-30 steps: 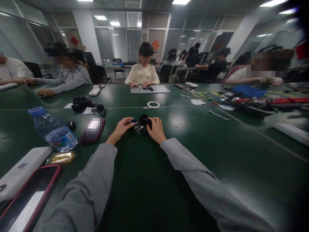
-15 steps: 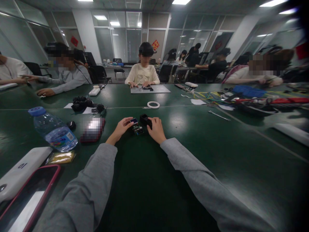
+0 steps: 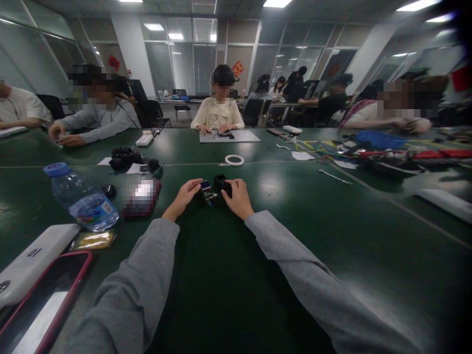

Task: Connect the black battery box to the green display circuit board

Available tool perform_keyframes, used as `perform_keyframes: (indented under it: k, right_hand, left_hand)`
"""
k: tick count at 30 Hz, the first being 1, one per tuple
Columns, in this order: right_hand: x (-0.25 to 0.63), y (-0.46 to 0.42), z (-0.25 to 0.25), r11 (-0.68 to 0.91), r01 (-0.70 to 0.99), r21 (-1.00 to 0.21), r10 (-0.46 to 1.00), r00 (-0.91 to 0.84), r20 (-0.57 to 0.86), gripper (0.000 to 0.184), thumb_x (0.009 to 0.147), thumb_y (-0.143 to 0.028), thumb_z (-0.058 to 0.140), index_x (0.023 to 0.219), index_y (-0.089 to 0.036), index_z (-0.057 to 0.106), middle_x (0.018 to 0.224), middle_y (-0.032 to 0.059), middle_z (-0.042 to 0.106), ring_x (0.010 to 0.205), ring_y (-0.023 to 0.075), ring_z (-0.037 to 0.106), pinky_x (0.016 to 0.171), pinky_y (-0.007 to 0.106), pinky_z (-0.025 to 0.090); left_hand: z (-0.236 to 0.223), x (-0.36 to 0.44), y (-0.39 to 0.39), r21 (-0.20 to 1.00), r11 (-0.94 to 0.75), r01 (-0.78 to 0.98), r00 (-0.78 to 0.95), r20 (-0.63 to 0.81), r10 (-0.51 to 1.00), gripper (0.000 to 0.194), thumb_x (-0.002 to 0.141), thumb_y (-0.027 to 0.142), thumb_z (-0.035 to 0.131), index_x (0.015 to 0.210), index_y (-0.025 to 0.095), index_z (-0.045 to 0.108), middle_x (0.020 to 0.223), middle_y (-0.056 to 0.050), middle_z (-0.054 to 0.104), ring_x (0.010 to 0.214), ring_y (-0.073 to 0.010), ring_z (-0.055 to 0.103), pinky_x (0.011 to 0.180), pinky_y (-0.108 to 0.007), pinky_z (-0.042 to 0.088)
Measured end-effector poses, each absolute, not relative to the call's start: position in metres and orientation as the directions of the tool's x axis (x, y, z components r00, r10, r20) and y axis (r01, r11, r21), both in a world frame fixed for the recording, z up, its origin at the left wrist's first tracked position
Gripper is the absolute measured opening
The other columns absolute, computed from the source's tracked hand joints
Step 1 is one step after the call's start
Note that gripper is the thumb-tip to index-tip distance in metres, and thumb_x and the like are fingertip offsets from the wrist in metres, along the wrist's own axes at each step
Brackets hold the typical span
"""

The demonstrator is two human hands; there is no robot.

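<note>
A small green circuit board (image 3: 210,197) lies on the dark green table (image 3: 221,275) between my two hands. My left hand (image 3: 186,194) pinches a tiny module with a blue screen (image 3: 205,185) at the board's left end. My right hand (image 3: 238,196) is curled round a small black box-like part (image 3: 221,182) at the board's right end. Both forearms wear grey sleeves and reach forward from the near edge.
A water bottle (image 3: 79,196) lies left of my hands, beside a blurred dark item (image 3: 142,196). A white power bank (image 3: 33,260) and a phone in a pink case (image 3: 40,305) sit near left. A tape ring (image 3: 234,160) lies beyond. People sit around the table; cables and tools crowd the right.
My left hand has shifted the blue-screen module slightly to the right, closer to the black part. The person at far left has drawn both hands together.
</note>
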State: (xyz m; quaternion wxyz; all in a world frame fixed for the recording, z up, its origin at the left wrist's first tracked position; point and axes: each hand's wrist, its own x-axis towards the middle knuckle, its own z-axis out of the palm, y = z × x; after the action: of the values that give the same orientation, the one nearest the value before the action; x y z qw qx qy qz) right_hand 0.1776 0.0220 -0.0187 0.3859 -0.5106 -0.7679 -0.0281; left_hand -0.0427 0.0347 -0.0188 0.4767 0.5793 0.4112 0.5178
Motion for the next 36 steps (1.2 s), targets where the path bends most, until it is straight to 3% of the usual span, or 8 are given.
perform_keyframes:
  k: [15,25,31,36]
  right_hand:
    - [0.1772,0.0218,-0.0182,0.479,0.807,-0.346,0.759,-0.182,0.626,0.038,0.080,-0.026,0.052,0.116,-0.015,0.048,0.109,0.0133,0.042,0.101,0.0268,0.043,0.087,0.043,0.043]
    - [0.1782,0.0262,-0.0217,0.498,0.765,-0.409,0.743,-0.135,0.655,0.033,0.084,-0.026,0.049,0.115,-0.015,0.050,0.105,0.0118,0.043,0.100,0.0244,0.044,0.090,0.040,0.043]
    - [0.1789,0.0252,-0.0229,0.519,0.767,-0.377,0.737,-0.178,0.652,0.037,0.080,-0.025,0.054,0.115,-0.016,0.050,0.108,0.0125,0.042,0.103,0.0257,0.043,0.092,0.041,0.042]
    - [0.1788,0.0260,-0.0224,0.518,0.730,-0.445,0.759,-0.152,0.633,0.035,0.081,-0.028,0.053,0.115,-0.018,0.051,0.108,0.0117,0.045,0.103,0.0250,0.045,0.090,0.040,0.043]
  left_hand:
    - [-0.0229,-0.0450,0.0379,0.981,-0.189,-0.052,0.131,0.194,0.972,0.036,0.079,0.022,0.056,0.114,0.018,0.057,0.120,-0.009,0.059,0.111,-0.0195,0.055,0.102,-0.040,0.037]
    - [-0.0247,-0.0456,0.0396,0.977,-0.206,-0.060,0.141,0.213,0.967,0.038,0.077,0.019,0.058,0.114,0.017,0.057,0.122,-0.010,0.058,0.113,-0.0197,0.054,0.103,-0.040,0.035]
    - [-0.0240,-0.0449,0.0394,0.975,-0.214,-0.063,0.145,0.221,0.964,0.039,0.075,0.015,0.059,0.114,0.016,0.057,0.120,-0.010,0.059,0.112,-0.0198,0.054,0.103,-0.040,0.036]
    - [-0.0223,-0.0443,0.0377,0.976,-0.206,-0.063,0.143,0.213,0.966,0.039,0.075,0.015,0.060,0.113,0.015,0.056,0.120,-0.011,0.059,0.112,-0.0199,0.055,0.103,-0.040,0.036]
